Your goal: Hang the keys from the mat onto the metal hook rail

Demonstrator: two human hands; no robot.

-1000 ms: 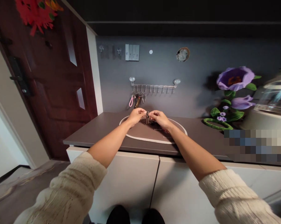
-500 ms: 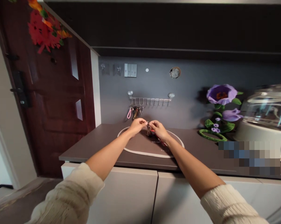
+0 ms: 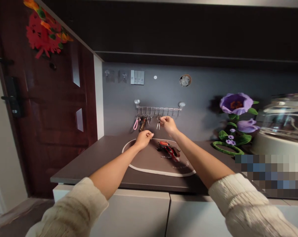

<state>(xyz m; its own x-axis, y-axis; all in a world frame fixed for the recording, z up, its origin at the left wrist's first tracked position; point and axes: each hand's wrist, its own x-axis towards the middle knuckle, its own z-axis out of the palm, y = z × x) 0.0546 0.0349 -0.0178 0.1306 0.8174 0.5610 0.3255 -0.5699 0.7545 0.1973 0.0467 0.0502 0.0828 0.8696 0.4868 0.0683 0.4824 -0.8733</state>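
While the right hand (image 3: 168,124), at the centre of the frame, pinches a small bunch of keys (image 3: 158,123) up at the hook rail (image 3: 159,108) on the grey wall, the left hand (image 3: 144,138) hovers loosely curled and holding nothing just below and left, over the oval mat (image 3: 144,159), where red-handled keys (image 3: 168,148) lie

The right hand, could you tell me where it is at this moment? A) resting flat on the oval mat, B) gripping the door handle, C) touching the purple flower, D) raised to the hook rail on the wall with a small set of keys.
D: the right hand is up at the hook rail, pinching a small set of keys that hangs below it.
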